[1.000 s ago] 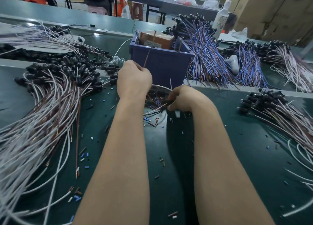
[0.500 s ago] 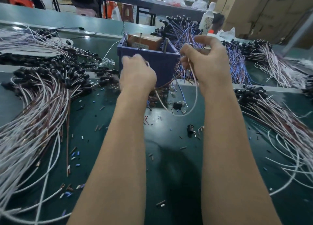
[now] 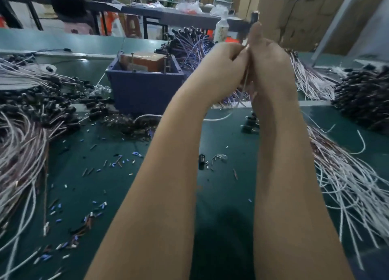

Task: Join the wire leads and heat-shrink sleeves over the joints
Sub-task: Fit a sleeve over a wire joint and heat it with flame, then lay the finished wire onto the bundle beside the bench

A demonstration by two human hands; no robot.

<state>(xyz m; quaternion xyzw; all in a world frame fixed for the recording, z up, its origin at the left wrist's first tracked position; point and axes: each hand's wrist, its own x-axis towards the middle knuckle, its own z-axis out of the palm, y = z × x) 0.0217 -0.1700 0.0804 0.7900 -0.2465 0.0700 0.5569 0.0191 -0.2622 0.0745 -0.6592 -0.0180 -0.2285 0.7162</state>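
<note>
Both hands are raised together above the green table (image 3: 160,195). My left hand (image 3: 219,73) and my right hand (image 3: 271,69) meet fingertip to fingertip, each pinching a thin wire lead (image 3: 246,77) that runs down between them. A white wire (image 3: 219,118) loops below the hands onto the table. What sits at the pinch point is hidden by the fingers. Short cut sleeve pieces (image 3: 117,164) in blue, white and brown lie scattered on the table.
A blue bin (image 3: 145,90) with an orange box stands behind the hands. Large bundles of white and brown wires with black ends (image 3: 31,119) lie left, and more bundles (image 3: 347,174) right. Blue-purple wire bundles (image 3: 189,46) lie at the back. A small black part (image 3: 201,162) lies mid-table.
Both hands rose from the table near the bin and came together; the right hand lifted a white wire, and now both pinch the lead between them. The view has shifted left.
</note>
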